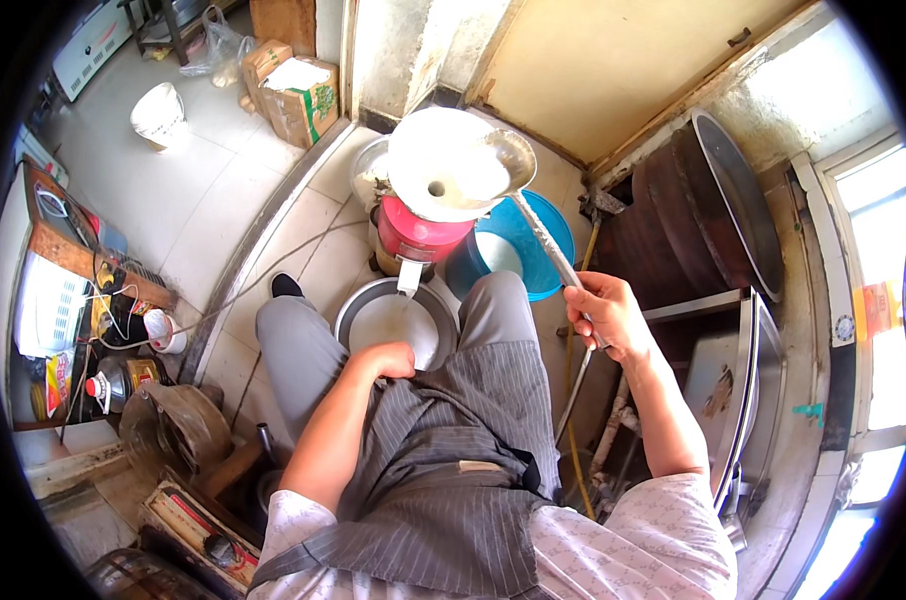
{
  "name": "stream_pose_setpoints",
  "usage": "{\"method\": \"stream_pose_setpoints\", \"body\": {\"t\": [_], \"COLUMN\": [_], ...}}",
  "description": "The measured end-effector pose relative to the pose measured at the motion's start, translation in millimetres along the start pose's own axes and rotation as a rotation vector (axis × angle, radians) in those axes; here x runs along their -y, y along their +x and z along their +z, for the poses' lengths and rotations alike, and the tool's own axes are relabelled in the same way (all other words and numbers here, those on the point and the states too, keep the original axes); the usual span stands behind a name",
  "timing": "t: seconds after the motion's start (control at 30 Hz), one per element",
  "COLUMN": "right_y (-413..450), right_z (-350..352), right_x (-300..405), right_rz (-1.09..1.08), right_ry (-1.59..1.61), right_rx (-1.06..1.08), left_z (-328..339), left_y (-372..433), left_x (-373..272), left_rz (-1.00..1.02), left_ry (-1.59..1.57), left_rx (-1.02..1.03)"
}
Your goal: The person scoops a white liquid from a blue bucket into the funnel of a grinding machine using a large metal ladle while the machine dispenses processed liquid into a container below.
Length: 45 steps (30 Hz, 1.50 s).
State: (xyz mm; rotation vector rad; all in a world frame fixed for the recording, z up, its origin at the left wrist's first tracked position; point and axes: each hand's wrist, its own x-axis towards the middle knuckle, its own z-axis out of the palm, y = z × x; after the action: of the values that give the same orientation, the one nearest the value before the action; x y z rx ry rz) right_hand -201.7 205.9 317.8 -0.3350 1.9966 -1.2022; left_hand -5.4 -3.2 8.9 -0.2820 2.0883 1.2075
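My right hand [601, 313] grips the long handle of a metal ladle [546, 232]. The ladle's bowl is tipped against the right side of a wide white hopper [411, 176], which has a dark hole in its floor. Below the hopper is a red grinding machine [423, 227] with a pale spout [409, 277]. Under that spout, between my knees, a metal basin [447, 322] holds whitish liquid. My left hand [394, 361] rests with curled fingers at the basin's near edge; what lies inside them is hidden.
A blue bucket [558, 244] with white contents stands right of the machine. Farther right are a large dark drum-like vessel [663, 217] and a metal sink [712, 382]. A cable [273, 262] crosses the floor at left. Beyond the threshold stand a white bucket [158, 120] and cardboard boxes [291, 112].
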Motion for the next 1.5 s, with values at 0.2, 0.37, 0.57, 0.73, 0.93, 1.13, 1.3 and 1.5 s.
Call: {"method": "stream_pose_setpoints", "body": {"t": [0.2, 0.37, 0.57, 0.73, 0.93, 1.13, 1.3, 1.5], "right_y": [1.6, 3.2, 5.0, 7.3, 9.8, 13.2, 14.8, 15.3], "right_z": [0.7, 0.7, 3.7, 6.4, 6.1, 5.5, 8.3, 11.2], "right_x": [-0.8, -2.5, -5.7, -7.9, -9.5, -11.2, -14.5, -12.8], "right_rz": [-0.001, -0.006, -0.019, -0.038, -0.038, -0.046, -0.042, -0.055], "right_ry": [-0.035, -0.043, -0.037, -0.052, -0.049, -0.058, -0.079, -0.121], "right_rx": [-0.002, -0.004, -0.02, -0.025, -0.022, -0.019, -0.037, -0.063], "left_z": [-1.9, -1.8, -0.6, 1.6, -1.7, -5.9, -2.2, -1.4], "left_y": [-1.1, -3.0, -0.6, 0.8, -3.6, -6.8, -7.6, -3.9], "left_x": [-1.1, -2.2, -0.3, 4.2, -1.5, -8.5, -7.1, -3.3], "left_rz": [-0.014, -0.01, -0.006, 0.003, 0.002, -0.009, 0.005, 0.003], "left_ry": [0.005, -0.011, -0.005, -0.012, -0.008, 0.012, 0.006, 0.023], "left_rx": [0.011, 0.002, -0.001, 0.0, -0.003, 0.011, 0.004, -0.005]}}
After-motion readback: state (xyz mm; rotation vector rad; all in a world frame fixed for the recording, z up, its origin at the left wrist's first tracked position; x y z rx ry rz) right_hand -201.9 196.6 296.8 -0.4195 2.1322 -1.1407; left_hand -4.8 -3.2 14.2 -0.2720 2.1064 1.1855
